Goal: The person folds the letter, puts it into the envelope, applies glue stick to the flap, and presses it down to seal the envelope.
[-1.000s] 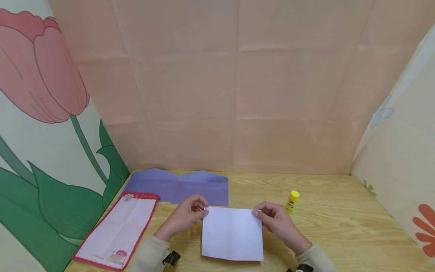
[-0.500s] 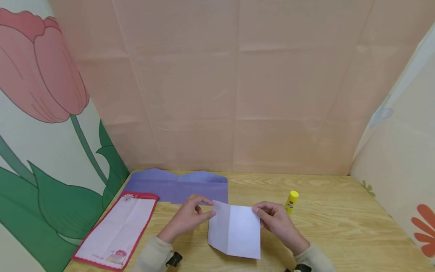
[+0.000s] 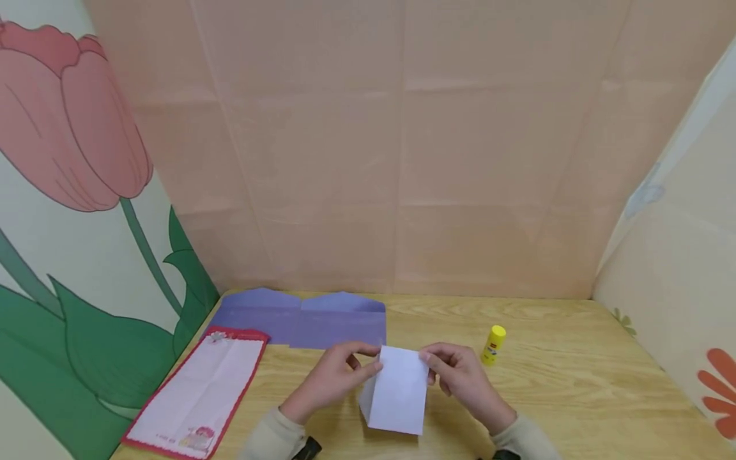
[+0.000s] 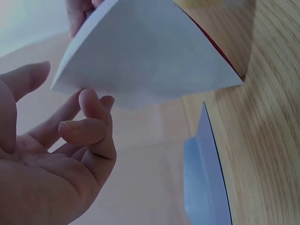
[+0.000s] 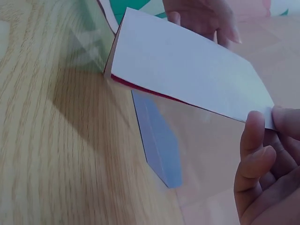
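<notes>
A sheet of paper (image 3: 397, 391), white outside with a red edge inside, stands folded and part spread above the table. My right hand (image 3: 462, 377) pinches its upper right corner between thumb and fingers, as the right wrist view also shows. At the left fold my left hand (image 3: 339, 377) lies close, fingertips near the paper's upper edge. In the left wrist view that hand's thumb is apart from the paper (image 4: 140, 56), and its loosely bent fingers (image 4: 96, 105) reach the paper's edge; whether they press on it is unclear. The paper's inner face is mostly hidden.
Red-bordered letter paper (image 3: 201, 390) with a cartoon figure lies at left. Behind it are purple folded papers, perhaps envelopes (image 3: 339, 326). A yellow glue stick (image 3: 493, 345) stands at right on the wooden table (image 3: 575, 383). A peach sheet (image 3: 397, 160) hangs behind.
The paper was spread nearly flat, facing up; its left half has swung back behind the right half, so it looks narrower. My left hand moved right with it; my right hand shifted slightly left.
</notes>
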Motion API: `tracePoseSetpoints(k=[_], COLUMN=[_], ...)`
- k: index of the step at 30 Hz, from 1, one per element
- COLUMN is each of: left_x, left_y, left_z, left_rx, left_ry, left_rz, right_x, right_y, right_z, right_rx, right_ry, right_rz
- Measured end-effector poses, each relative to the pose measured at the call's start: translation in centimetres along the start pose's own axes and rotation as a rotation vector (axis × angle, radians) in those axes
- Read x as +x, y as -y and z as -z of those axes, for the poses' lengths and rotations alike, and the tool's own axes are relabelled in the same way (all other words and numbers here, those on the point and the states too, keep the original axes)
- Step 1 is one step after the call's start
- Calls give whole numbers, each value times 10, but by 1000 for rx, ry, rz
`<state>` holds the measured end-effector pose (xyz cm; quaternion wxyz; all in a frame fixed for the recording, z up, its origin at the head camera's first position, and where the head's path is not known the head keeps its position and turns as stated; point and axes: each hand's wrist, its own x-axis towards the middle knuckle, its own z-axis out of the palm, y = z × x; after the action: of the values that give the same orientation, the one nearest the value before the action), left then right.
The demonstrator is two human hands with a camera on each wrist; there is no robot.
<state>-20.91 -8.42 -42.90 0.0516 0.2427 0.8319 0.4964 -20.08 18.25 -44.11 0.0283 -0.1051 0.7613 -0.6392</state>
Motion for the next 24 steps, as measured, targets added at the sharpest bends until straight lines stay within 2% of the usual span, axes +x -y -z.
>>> tracePoseSetpoints(k=[5, 10, 13, 19, 24], left_x=[2, 3, 3, 3, 3], left_y=[-5, -9, -10, -11, -12], left_z=[-4, -4, -4, -6, -8], left_rx=[4, 33, 38, 35, 42], left_ry=[-31, -72, -76, -69, -62], left_rz=[14, -43, -66, -68, -51], right_x=[1, 1, 1, 2, 3], right_y=[0, 1, 3, 6, 5], right_z=[-2, -6, -9, -14, -13], right_rx=[-2, -7, -28, -118, -148], right_ry=[7, 13, -24, -126, -51], right_rz=[5, 29, 45, 42, 6])
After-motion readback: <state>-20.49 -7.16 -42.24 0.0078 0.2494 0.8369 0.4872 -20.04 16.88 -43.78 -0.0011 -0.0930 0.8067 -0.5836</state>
